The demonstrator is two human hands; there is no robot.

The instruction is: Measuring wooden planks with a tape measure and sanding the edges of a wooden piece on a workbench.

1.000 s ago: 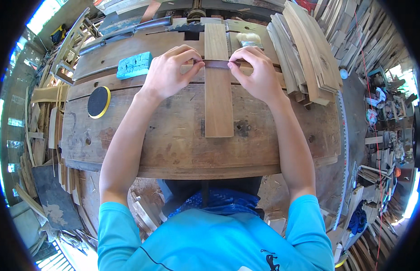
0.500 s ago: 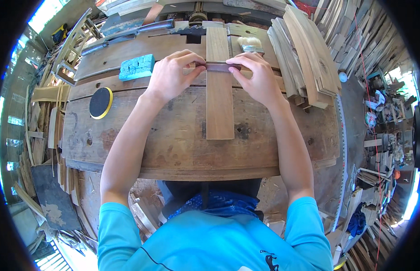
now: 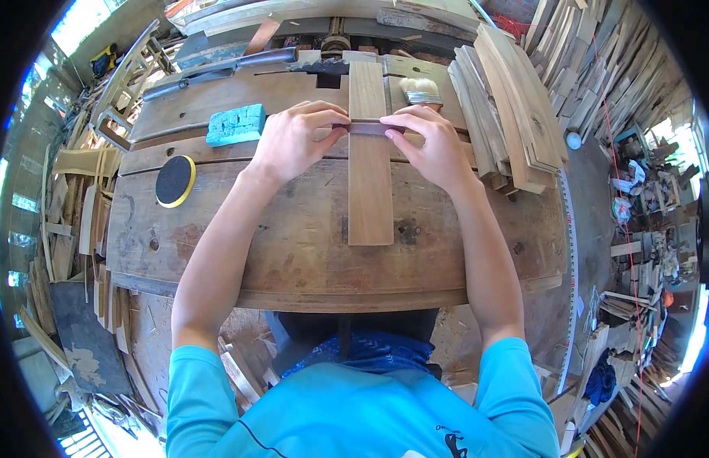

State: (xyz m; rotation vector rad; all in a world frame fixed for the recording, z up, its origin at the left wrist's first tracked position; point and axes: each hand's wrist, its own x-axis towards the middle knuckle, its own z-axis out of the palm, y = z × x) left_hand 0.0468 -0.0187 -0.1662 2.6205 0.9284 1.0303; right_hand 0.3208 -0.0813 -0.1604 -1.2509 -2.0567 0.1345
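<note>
A long, pale-brown wooden board point(image 3: 370, 195) lies lengthwise on the workbench, its near end pointing toward me. Across its upper part rests a thin, dark brown strip point(image 3: 367, 128); whether it is sandpaper or a scraper I cannot make out. My left hand point(image 3: 297, 143) pinches the strip's left end between thumb and fingers. At the opposite end, my right hand point(image 3: 431, 145) holds it in the same way. Left of my left hand sit a blue, pitted block point(image 3: 236, 124) and a round black pad with a yellow rim point(image 3: 176, 182). Behind my right hand lies a pale-bristled brush point(image 3: 422, 91).
The wooden workbench point(image 3: 293, 252) has slots and holes in its top. Several planks point(image 3: 515, 107) are stacked at its right side. A long dark tool point(image 3: 217, 72) lies at the far left. Timber offcuts point(image 3: 576, 69) crowd the floor around the bench.
The whole scene sits slightly lower in the picture, as the view has shifted. Both hands keep their pinch on the strip, at about the same place on the board.
</note>
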